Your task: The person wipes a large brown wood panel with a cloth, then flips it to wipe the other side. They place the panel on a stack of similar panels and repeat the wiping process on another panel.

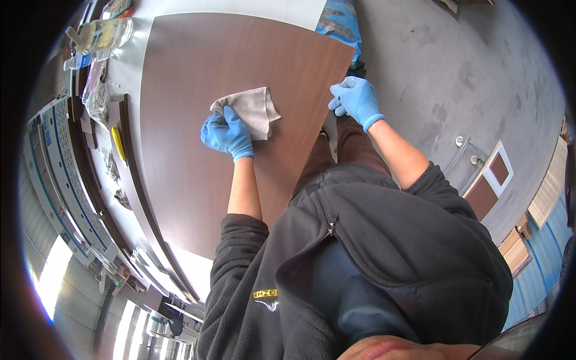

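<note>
1. Left hand [226, 133] was closed on a grey cloth [252, 110], pressed flat on the brown panel [204, 84].
2. Right hand [356, 99] curled over the panel's near edge.
3. Cloth judged soft, light; bunch it to grip. Panel stiff, smooth.

A yellow tool [118, 144] lies at the left. Clear plastic bags [96, 96] sit upper left. A small framed panel [498, 170] rests on the grey floor [456, 66] at right.

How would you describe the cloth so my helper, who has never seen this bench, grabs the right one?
Find the big dark-brown wooden panel lying on the white bench. Near its middle, the left hand in a blue glove presses on a crumpled grey-beige cloth. It is the only soft, pale thing lying on the brown surface.
</note>
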Demonstrator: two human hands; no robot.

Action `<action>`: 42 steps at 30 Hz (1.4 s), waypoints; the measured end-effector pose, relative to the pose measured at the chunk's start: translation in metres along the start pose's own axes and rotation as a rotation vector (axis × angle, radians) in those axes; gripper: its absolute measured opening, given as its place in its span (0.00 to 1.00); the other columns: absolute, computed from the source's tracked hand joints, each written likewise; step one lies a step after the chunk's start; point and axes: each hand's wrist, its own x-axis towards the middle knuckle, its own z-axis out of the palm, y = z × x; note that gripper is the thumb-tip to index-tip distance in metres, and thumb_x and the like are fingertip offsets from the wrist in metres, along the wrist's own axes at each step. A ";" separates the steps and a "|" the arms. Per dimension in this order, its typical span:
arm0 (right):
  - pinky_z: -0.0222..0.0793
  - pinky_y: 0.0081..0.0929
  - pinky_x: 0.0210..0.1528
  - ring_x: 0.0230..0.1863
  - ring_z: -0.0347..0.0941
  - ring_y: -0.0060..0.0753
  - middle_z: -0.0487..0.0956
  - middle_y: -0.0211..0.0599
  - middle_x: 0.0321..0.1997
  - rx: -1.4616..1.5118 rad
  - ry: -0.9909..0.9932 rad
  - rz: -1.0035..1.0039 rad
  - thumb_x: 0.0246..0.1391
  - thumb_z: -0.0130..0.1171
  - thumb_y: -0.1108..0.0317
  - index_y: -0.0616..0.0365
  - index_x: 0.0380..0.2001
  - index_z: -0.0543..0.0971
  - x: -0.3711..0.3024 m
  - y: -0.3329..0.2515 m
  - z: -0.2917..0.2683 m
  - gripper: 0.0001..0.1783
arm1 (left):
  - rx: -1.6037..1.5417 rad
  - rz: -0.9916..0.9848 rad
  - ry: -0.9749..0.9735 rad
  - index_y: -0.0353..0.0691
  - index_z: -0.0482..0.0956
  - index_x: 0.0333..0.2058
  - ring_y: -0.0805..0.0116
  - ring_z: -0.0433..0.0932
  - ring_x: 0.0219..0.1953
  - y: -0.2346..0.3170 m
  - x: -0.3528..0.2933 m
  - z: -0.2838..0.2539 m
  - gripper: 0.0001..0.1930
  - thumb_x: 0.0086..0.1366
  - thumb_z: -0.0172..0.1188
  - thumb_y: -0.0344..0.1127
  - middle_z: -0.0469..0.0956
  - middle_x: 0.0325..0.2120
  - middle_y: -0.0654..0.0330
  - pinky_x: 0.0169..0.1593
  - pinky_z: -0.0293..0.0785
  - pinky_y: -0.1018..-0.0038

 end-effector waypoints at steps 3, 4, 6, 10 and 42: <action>0.73 0.25 0.23 0.19 0.80 0.23 0.87 0.40 0.25 0.008 -0.011 -0.003 0.66 0.65 0.65 0.58 0.28 0.79 -0.001 -0.001 -0.001 0.12 | 0.007 0.020 0.027 0.36 0.73 0.14 0.59 0.70 0.22 -0.002 0.001 0.001 0.24 0.61 0.75 0.42 0.73 0.16 0.57 0.32 0.67 0.58; 0.73 0.25 0.23 0.19 0.80 0.23 0.87 0.40 0.25 0.034 -0.035 -0.035 0.66 0.65 0.65 0.58 0.28 0.80 -0.001 -0.001 -0.001 0.12 | 0.007 0.027 0.038 0.36 0.73 0.14 0.59 0.70 0.22 -0.002 0.001 0.001 0.24 0.61 0.75 0.42 0.73 0.16 0.57 0.31 0.66 0.57; 0.77 0.26 0.28 0.21 0.83 0.27 0.89 0.42 0.27 0.021 -0.028 0.032 0.65 0.63 0.64 0.60 0.30 0.80 -0.002 -0.002 -0.002 0.12 | -0.010 0.019 -0.001 0.37 0.73 0.14 0.59 0.69 0.21 0.000 0.002 0.001 0.24 0.60 0.76 0.41 0.73 0.16 0.57 0.31 0.66 0.58; 0.72 0.25 0.22 0.19 0.80 0.23 0.87 0.39 0.25 0.077 -0.041 -0.022 0.67 0.65 0.64 0.58 0.30 0.80 -0.002 -0.003 -0.002 0.12 | -0.021 -0.036 -0.012 0.37 0.72 0.14 0.59 0.69 0.21 0.004 0.001 -0.001 0.24 0.60 0.76 0.41 0.73 0.15 0.57 0.31 0.66 0.58; 0.72 0.25 0.22 0.20 0.80 0.25 0.87 0.41 0.25 0.087 -0.040 0.023 0.67 0.64 0.64 0.57 0.28 0.78 -0.003 -0.003 -0.001 0.13 | 0.033 0.019 -0.017 0.37 0.75 0.16 0.58 0.72 0.24 0.000 0.000 0.000 0.22 0.60 0.75 0.41 0.75 0.17 0.58 0.34 0.69 0.58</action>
